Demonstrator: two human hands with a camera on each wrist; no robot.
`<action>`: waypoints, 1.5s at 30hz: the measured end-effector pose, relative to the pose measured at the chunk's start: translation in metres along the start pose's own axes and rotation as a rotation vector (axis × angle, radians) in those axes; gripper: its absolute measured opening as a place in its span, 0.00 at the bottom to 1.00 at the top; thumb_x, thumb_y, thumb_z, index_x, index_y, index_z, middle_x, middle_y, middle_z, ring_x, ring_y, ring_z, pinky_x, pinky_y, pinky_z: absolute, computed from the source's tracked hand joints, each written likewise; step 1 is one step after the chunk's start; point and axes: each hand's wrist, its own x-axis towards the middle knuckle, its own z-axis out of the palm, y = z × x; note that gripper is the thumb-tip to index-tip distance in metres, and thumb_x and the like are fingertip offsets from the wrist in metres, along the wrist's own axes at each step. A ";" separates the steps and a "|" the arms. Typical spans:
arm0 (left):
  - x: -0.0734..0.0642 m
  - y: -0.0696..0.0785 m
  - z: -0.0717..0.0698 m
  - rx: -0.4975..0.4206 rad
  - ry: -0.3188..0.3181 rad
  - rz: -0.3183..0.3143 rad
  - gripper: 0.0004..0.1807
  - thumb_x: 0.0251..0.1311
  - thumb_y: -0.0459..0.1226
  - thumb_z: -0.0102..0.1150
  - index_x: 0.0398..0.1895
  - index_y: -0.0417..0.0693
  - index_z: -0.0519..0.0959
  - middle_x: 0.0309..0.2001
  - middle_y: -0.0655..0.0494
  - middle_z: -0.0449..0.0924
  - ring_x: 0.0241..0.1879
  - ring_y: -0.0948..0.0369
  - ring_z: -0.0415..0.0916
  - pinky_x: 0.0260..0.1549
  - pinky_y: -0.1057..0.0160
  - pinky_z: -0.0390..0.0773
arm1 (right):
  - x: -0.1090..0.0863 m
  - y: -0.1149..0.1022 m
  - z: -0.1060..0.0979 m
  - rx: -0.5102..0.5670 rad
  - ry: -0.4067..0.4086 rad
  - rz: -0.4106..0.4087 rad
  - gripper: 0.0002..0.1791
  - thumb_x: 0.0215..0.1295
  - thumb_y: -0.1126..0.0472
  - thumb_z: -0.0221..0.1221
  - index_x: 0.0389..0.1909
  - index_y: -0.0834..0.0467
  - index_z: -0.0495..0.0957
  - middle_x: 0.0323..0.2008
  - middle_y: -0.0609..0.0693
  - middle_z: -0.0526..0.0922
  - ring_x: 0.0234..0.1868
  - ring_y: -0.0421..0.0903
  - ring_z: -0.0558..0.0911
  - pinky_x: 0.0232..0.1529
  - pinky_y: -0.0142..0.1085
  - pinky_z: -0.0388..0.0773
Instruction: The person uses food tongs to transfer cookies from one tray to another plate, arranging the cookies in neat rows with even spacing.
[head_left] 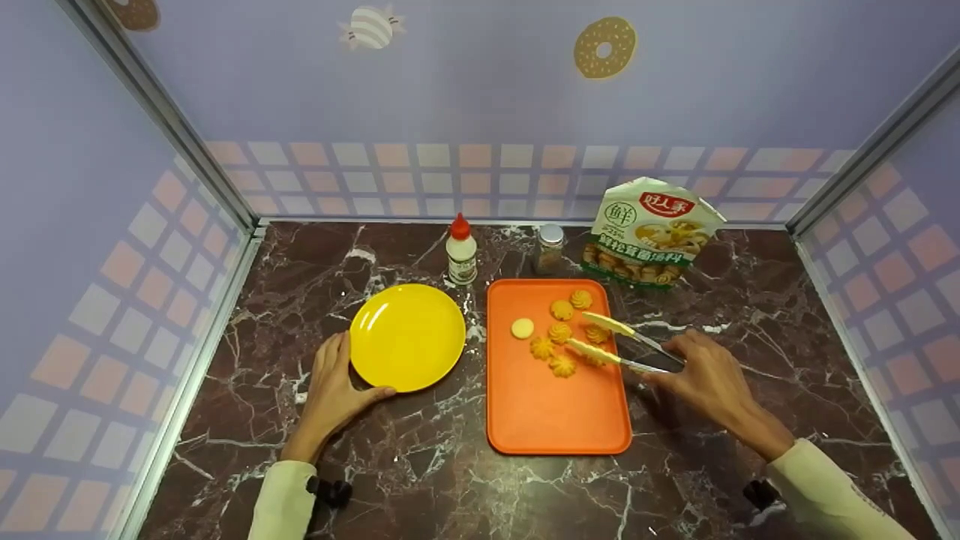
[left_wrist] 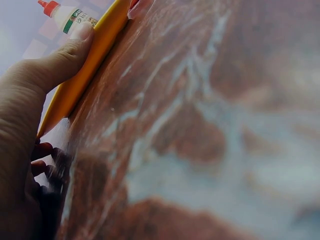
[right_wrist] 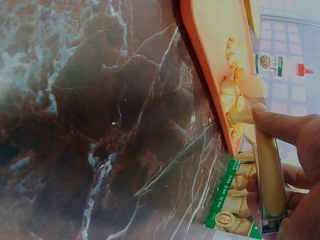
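At the left, my left hand [head_left: 330, 386] holds the rim of a round yellow plate [head_left: 409, 337], thumb along its near edge and fingers at its left side. The plate is bare and lies on the table. My right hand [head_left: 709, 379] grips a pair of metal tongs [head_left: 646, 367] with pale yellow tips, which stand apart. Those tips reach over the right part of an orange tray [head_left: 555, 420], above several swirl-shaped cookies [head_left: 562, 365]. A smooth, pale round piece [head_left: 523, 328] lies left of the cookies. The tongs partly cover the rightmost cookies.
Behind the tray stand a red-capped squeeze bottle [head_left: 461, 255], a shaker jar [head_left: 550, 251] with a silver lid, and a green and white food pouch [head_left: 651, 232]. The dark marble table [head_left: 420, 480] is enclosed by walls at the back and both sides.
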 end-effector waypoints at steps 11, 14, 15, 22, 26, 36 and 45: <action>0.000 -0.002 0.002 -0.006 0.047 0.061 0.76 0.47 0.63 0.86 0.87 0.29 0.53 0.82 0.27 0.54 0.82 0.31 0.48 0.79 0.28 0.48 | 0.012 -0.003 0.001 0.010 -0.075 0.020 0.26 0.52 0.53 0.86 0.45 0.65 0.89 0.36 0.56 0.85 0.31 0.51 0.80 0.32 0.51 0.79; 0.000 -0.002 0.002 0.000 0.053 0.069 0.76 0.46 0.64 0.86 0.87 0.29 0.53 0.82 0.27 0.55 0.82 0.31 0.48 0.79 0.27 0.49 | 0.015 -0.004 0.001 0.008 -0.092 0.015 0.27 0.52 0.52 0.87 0.45 0.66 0.89 0.35 0.56 0.83 0.31 0.50 0.79 0.32 0.50 0.78; 0.000 -0.003 0.002 -0.001 0.053 0.068 0.76 0.46 0.64 0.86 0.87 0.29 0.53 0.82 0.27 0.55 0.82 0.32 0.48 0.79 0.28 0.49 | 0.016 -0.004 0.000 0.008 -0.097 0.013 0.27 0.52 0.52 0.87 0.45 0.65 0.89 0.35 0.55 0.83 0.31 0.49 0.79 0.32 0.49 0.77; -0.001 -0.003 0.000 -0.006 0.026 0.038 0.76 0.47 0.61 0.87 0.88 0.33 0.51 0.83 0.29 0.53 0.84 0.34 0.46 0.80 0.30 0.47 | 0.024 -0.006 -0.001 0.016 -0.140 0.012 0.27 0.54 0.49 0.86 0.45 0.65 0.89 0.34 0.55 0.82 0.30 0.49 0.78 0.31 0.49 0.77; -0.001 -0.004 0.000 0.000 0.031 0.044 0.76 0.47 0.61 0.87 0.88 0.33 0.52 0.83 0.29 0.53 0.83 0.34 0.46 0.80 0.30 0.48 | 0.029 -0.008 -0.001 0.015 -0.143 -0.010 0.26 0.53 0.48 0.86 0.42 0.63 0.90 0.34 0.55 0.83 0.30 0.48 0.78 0.31 0.50 0.78; -0.001 -0.003 0.000 0.002 0.042 0.054 0.76 0.45 0.60 0.88 0.88 0.32 0.53 0.82 0.29 0.54 0.83 0.33 0.47 0.80 0.29 0.49 | 0.044 -0.015 -0.008 0.000 -0.206 -0.046 0.23 0.55 0.52 0.85 0.41 0.64 0.90 0.35 0.56 0.85 0.29 0.48 0.79 0.30 0.48 0.77; 0.000 -0.003 0.001 0.004 0.045 0.058 0.76 0.44 0.60 0.88 0.88 0.32 0.53 0.82 0.28 0.55 0.83 0.33 0.48 0.80 0.30 0.49 | 0.054 -0.016 -0.011 -0.004 -0.236 -0.054 0.24 0.54 0.52 0.86 0.40 0.66 0.89 0.33 0.55 0.83 0.25 0.46 0.76 0.26 0.46 0.77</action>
